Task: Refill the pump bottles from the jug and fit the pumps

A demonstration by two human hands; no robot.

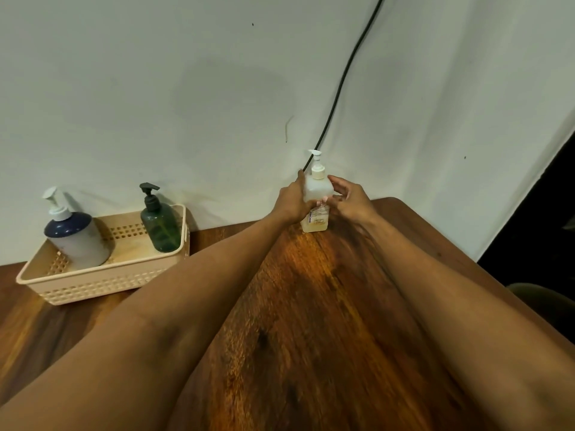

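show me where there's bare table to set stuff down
Widest bare patch: brown wooden table between the forearms, nearer than the clear square pump bottle. A smaller strip lies between the beige perforated basket and the left forearm. Crowded by the wall, where left hand and right hand hold that bottle.

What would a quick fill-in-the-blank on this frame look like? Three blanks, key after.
1. The beige basket holds ___ pump bottles.
2. The pump on the green bottle is ___.
3. The left hand and right hand grip the clear bottle, which stands on the wooden table, not in the ___.

Missing words: two; black; basket
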